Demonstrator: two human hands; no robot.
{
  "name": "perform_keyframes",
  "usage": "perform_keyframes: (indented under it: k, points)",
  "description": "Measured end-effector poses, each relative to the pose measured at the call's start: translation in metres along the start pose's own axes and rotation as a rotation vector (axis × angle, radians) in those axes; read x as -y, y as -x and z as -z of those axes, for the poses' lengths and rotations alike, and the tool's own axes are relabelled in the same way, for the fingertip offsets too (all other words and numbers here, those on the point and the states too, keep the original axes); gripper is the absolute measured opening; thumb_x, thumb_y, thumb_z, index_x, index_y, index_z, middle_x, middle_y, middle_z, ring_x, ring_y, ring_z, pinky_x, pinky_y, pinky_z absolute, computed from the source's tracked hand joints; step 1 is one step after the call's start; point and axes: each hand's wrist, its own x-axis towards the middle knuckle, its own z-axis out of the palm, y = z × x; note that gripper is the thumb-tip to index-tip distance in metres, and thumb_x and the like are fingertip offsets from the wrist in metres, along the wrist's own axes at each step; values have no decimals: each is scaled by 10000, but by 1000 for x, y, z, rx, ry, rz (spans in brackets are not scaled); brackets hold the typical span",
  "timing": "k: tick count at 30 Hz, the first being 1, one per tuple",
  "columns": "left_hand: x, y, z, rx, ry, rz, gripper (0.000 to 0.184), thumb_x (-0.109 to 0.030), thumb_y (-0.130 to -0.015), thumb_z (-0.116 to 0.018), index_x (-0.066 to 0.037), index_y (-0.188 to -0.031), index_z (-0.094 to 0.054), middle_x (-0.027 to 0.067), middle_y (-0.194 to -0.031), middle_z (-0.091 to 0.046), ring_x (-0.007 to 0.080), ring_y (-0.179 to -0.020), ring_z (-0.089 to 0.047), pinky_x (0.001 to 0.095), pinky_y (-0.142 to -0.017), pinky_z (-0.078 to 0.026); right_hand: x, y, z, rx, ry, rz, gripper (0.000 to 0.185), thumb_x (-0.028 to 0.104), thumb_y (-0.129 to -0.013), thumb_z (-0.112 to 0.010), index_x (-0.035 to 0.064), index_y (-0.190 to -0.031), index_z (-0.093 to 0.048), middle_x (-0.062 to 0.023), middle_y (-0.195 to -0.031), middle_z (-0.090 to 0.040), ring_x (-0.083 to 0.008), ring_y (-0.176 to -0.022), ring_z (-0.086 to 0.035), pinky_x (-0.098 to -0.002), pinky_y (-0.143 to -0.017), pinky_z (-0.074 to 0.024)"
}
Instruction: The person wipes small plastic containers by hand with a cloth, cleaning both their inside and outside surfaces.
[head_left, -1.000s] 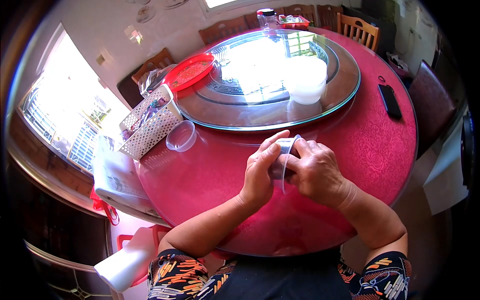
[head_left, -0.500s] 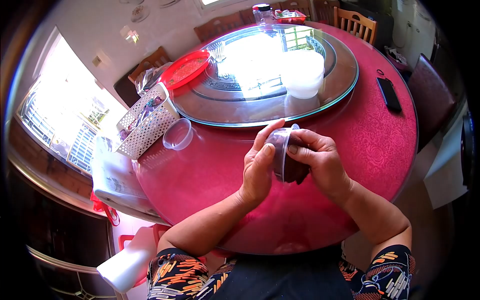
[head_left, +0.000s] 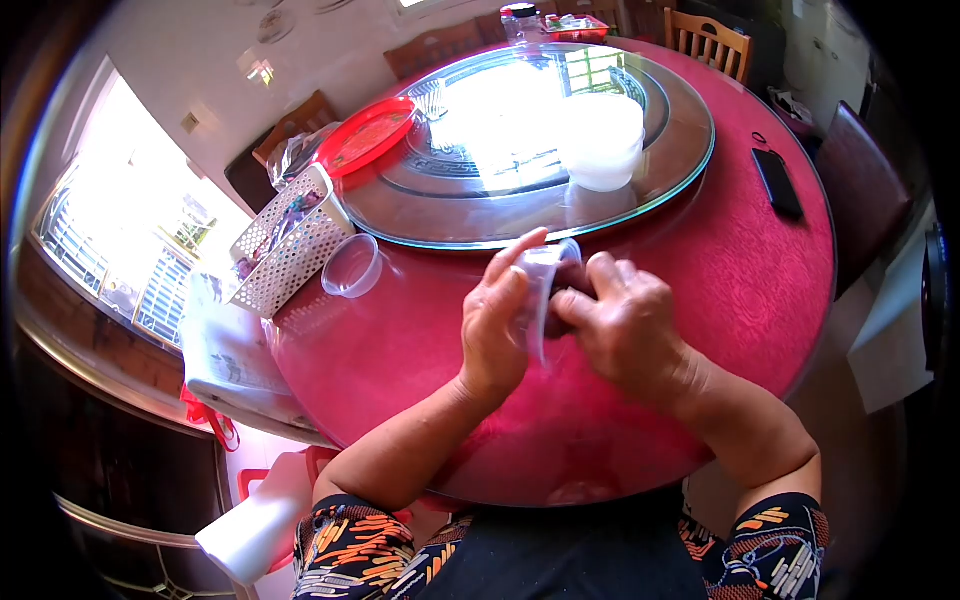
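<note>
My left hand (head_left: 492, 332) is closed around a clear plastic tub (head_left: 537, 288), tipped on its side with its mouth facing right. At that mouth, my right hand (head_left: 632, 322) has its fingers bent round a dark brown lump (head_left: 570, 276), mostly covered by the fingers. Whether the lump still touches the tub's inside I cannot tell. A second clear plastic tub (head_left: 352, 268) lies on the red table to the left of my hands.
Beyond my hands is a glass turntable (head_left: 480, 215) bearing a white container (head_left: 603, 150) and a red tray (head_left: 366, 140). A white perforated basket (head_left: 290, 250) stands at the left. A black phone (head_left: 777, 183) lies at the right on the red tablecloth (head_left: 740, 270).
Both hands and the tub have shifted slightly left. The dark lump, which filled the tub's mouth, now shows mainly at my right fingers, and the tub looks clearer.
</note>
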Motion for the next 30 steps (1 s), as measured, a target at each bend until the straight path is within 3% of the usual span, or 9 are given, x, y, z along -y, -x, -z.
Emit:
perform_keyframes:
  k: [4, 8, 9, 13, 15, 19, 22, 26, 30]
  points:
    - [2, -13, 18, -75, 167, 179, 685, -558, -1001, -441, -17, -1417, -494, 131, -1072, -679, 219, -921, -655, 342, -807, -522, -16, -10, 3, -319, -73, -40, 214, 81, -762, -749, 135, -969, -748, -104, -909, -596, -274, -759, -637, -406, -641, -552]
    - [5, -10, 8, 28, 151, 328, 747, -637, -990, -377, -48, -1443, -460, 142, -1253, -645, 238, -1082, -650, 357, -870, -516, -17, -16, 4, -417, -167, 63, 337, 162, -711, -843, 152, -1037, -761, -110, -960, -609, -281, -840, -669, -396, -702, -579]
    - [4, -9, 8, 67, 185, 358, 733, -622, -993, -385, -46, -1440, -464, 142, -1258, -643, 241, -1083, -652, 364, -882, -517, -18, -15, 5, -389, -128, 79, 407, 233, -677, -875, 160, -1060, -759, -118, -994, -621, -290, -872, -679, -396, -724, -586]
    - [5, -7, 9, 53, 192, 301, 698, -580, -1000, -410, -42, -1439, -467, 145, -1232, -656, 242, -1044, -664, 370, -852, -531, -20, -13, 4, -296, -63, 6, 429, 286, -719, -859, 156, -1108, -730, -142, -974, -653, -316, -837, -701, -409, -716, -591]
    - [1, -8, 10, 20, 153, 198, 679, -533, -996, -459, -9, -1428, -470, 142, -1131, -677, 227, -916, -675, 342, -769, -520, -19, -9, -1, -240, -111, -83, 412, 293, -758, -844, 146, -1120, -712, -162, -971, -675, -333, -819, -712, -418, -709, -590]
    - [-7, -6, 5, -35, 87, 15, 650, -420, -999, -497, 30, -1462, -427, 149, -1044, -694, 200, -848, -679, 309, -722, -526, -19, -6, -9, -83, -368, -223, 294, 231, -842, -774, 107, -1096, -691, -164, -983, -707, -325, -808, -718, -419, -730, -583]
    - [-5, -7, 11, -34, 24, -66, 622, -375, -992, -510, 33, -1458, -449, 142, -1053, -692, 186, -837, -666, 293, -757, -532, -15, -6, -3, 215, -852, -454, 299, 213, -838, -759, 102, -1107, -690, -148, -959, -719, -307, -804, -725, -403, -746, -580]
    - [-4, -6, 13, -20, -93, -97, 671, -448, -982, -500, 38, -1442, -462, 172, -1084, -677, 237, -885, -678, 327, -797, -536, -8, -11, 12, 556, -1141, -649, 330, 201, -851, -742, 48, -1137, -684, -105, -857, -712, -167, -701, -708, -324, -576, -574]
    - [-2, -3, 11, 32, -167, -59, 713, -504, -979, -488, 48, -1430, -471, 204, -1113, -659, 269, -912, -684, 364, -856, -533, -9, -3, -2, 527, -1473, -559, 320, 193, -911, -717, -17, -1150, -678, -65, -932, -704, -144, -810, -681, -283, -717, -570]
